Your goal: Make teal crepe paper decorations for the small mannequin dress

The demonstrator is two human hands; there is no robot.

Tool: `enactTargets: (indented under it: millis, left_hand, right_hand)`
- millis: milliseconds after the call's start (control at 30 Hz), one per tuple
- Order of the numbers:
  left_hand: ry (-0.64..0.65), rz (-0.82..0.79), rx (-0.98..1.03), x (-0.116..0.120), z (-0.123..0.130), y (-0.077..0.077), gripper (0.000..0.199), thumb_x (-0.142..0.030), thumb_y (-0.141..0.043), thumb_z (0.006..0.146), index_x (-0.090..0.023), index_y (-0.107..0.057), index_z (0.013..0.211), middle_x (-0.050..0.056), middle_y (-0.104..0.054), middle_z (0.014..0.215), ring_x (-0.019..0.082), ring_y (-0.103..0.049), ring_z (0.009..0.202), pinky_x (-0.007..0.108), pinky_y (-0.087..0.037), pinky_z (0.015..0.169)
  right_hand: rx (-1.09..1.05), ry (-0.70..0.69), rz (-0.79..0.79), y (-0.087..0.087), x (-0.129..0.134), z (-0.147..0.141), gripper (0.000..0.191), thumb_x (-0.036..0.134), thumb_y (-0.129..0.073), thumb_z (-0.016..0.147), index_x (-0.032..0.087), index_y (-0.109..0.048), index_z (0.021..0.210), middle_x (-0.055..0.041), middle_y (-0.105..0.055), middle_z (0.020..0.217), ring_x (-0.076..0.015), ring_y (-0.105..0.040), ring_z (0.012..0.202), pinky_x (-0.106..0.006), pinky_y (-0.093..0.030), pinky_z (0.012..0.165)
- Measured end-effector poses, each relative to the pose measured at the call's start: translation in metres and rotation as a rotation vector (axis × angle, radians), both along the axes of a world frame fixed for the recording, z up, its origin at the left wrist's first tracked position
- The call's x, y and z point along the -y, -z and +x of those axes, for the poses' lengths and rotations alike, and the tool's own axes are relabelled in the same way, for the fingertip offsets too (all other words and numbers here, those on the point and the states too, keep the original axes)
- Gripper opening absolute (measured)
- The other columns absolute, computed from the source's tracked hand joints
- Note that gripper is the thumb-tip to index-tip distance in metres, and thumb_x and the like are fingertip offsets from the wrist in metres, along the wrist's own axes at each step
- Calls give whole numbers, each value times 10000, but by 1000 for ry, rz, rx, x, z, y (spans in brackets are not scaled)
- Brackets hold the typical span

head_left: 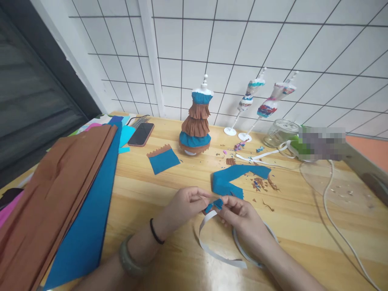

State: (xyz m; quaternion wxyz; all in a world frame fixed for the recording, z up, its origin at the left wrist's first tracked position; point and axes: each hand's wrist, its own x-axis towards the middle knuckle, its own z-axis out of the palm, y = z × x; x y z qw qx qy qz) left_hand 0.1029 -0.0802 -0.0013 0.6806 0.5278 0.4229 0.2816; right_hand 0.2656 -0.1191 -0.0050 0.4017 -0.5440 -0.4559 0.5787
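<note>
My left hand [189,204] and my right hand [244,220] meet over the front middle of the table, fingertips pinched on a small gathered piece of blue crepe paper [216,205]. A white strip of tape [207,244] curls down below this piece onto the table. Partly hidden beneath my right hand is a pale ring, apparently a tape roll [242,251]. Just beyond my fingers lies a folded blue crepe paper strip [226,177]. Farther back stands a small dress form [195,121] in tiers of brown and blue ruffled paper.
Brown crepe paper [60,173] covers the left side. A blue-brown paper square [163,159] and a phone [141,134] lie behind. White-handled scissors [257,157], paper scraps [260,184], two more mannequins [248,97], a glass jar [280,131] and a white cable [329,214] occupy the right.
</note>
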Motion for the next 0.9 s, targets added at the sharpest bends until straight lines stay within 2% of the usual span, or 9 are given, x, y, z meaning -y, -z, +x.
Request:
enactTargets:
  millis: [100, 233, 500, 900]
  left_hand:
    - [-24, 47, -25, 1, 1, -4, 244, -312, -574, 727, -119, -576, 877, 36, -632, 718, 124, -569, 659, 218, -424, 595]
    - [22, 108, -30, 4, 3, 0, 190, -283, -588, 708, -135, -548, 820, 24, -600, 715, 119, -546, 652, 218, -414, 585]
    - [39, 240, -146, 4, 1, 6, 141, -246, -530, 731, -124, -599, 738, 23, -593, 679, 118, -519, 639, 216, -389, 588]
    - [83, -86, 42, 0, 0, 0, 193, -307, -613, 666, -116, -595, 672, -7, -538, 598, 89, -449, 570, 214, -333, 563]
  right_hand:
    - [-11, 13, -5, 1, 0, 0, 210, 348, -640, 699, 148, -579, 674, 49, -456, 523, -77, -343, 491, -211, -260, 478]
    - [-25, 14, 3, 3, -1, -1, 221, 361, -642, 694, 150, -578, 689, 48, -455, 541, -79, -349, 498, -212, -271, 486]
    - [-39, -2, 3, 1, -1, -2, 206, 341, -653, 704, 160, -557, 692, 57, -449, 528, -76, -354, 485, -203, -273, 469]
    - [-47, -66, 43, -4, 0, -1, 189, 339, -613, 753, 160, -555, 738, 29, -506, 600, -96, -428, 555, -218, -345, 516]
